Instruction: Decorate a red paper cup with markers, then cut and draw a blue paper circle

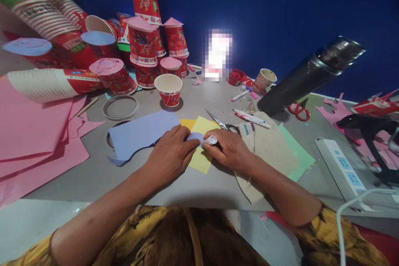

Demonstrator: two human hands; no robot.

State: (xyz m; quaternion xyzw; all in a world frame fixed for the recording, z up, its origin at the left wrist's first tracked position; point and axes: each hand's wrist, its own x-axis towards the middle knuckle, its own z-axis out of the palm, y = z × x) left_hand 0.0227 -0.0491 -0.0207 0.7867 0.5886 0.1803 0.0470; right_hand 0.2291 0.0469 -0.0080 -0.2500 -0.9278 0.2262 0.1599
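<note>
My left hand is closed over the left edge of a small blue paper piece, pressing it with thumb and fingers. In my right hand is a white glue stick, its far end facing up and its other end at the blue piece. Beneath both lies a yellow paper sheet, with an orange paper corner showing behind it. A larger blue sheet rests left of my left hand, partly over a tape roll. Scissors lie just beyond my right hand.
A paper cup stands upright ahead, before stacked red cups with pink paper cones. Pink sheets cover the left side. Rightward are markers, a beige cloth, a black flask and a power strip.
</note>
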